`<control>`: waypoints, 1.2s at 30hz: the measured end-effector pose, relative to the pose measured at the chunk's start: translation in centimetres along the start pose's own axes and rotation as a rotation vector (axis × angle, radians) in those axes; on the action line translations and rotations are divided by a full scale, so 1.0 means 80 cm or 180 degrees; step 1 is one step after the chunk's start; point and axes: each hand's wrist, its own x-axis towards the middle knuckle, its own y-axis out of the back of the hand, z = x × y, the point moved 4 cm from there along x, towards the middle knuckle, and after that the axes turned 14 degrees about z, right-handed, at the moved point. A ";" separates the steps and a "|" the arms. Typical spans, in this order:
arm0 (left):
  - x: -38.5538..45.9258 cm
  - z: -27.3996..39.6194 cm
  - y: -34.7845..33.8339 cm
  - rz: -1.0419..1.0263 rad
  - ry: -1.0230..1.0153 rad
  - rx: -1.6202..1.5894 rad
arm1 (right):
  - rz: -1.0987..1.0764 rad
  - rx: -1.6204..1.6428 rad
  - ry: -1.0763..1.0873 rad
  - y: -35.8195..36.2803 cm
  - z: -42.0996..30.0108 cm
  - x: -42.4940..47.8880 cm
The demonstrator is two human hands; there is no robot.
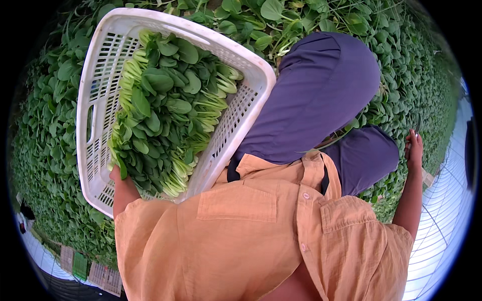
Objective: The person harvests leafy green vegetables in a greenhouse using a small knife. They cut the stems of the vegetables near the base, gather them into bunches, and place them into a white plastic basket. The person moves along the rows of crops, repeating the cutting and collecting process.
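A white plastic crate [260, 62] with slatted sides stands tilted against my thigh. Inside it, leafy green bok choy [162, 109] lies in packed rows, pale stems outward along both long sides. My left hand [119, 180] reaches into the crate's near left corner, touching the bok choy there. A leaf covers part of that hand and its fingers are mostly hidden, so its grip is unclear. Out to the right, away from the crate, my right hand [414, 148] is closed around what looks like a small knife [418, 123], its thin dark blade pointing up.
Dense growing greens [45, 124] surround the crate and my legs. Some looser plants [271, 22] lie or lean beyond my knee. My bent legs in purple trousers [312, 82] border the crate's right side. More crates [105, 278] sit at the lower left, near pale greenhouse sheeting [440, 214].
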 end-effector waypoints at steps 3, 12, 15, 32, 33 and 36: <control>0.000 -0.005 0.006 -0.0349 -0.0088 -0.0114 | -0.0093 0.0235 0.0003 -0.003 0.010 0.013; -0.014 0.040 0.057 -0.0527 -0.0881 0.0027 | 0.0204 0.0155 0.0299 -0.042 0.035 0.004; -0.057 0.070 0.056 0.0015 -0.1110 -0.0005 | 0.0736 -0.0403 0.0829 -0.033 0.043 0.001; -0.595 0.325 -0.045 -0.3473 -0.1504 -0.1064 | 0.1630 0.0533 0.1041 0.041 0.096 -0.071; -0.615 0.328 -0.058 -0.3403 -0.1055 -0.1052 | 0.1475 0.0693 0.0867 0.042 0.100 -0.080; -0.603 0.335 -0.123 -0.3281 -0.0565 -0.0751 | 0.1323 0.0602 0.0782 0.049 0.111 -0.097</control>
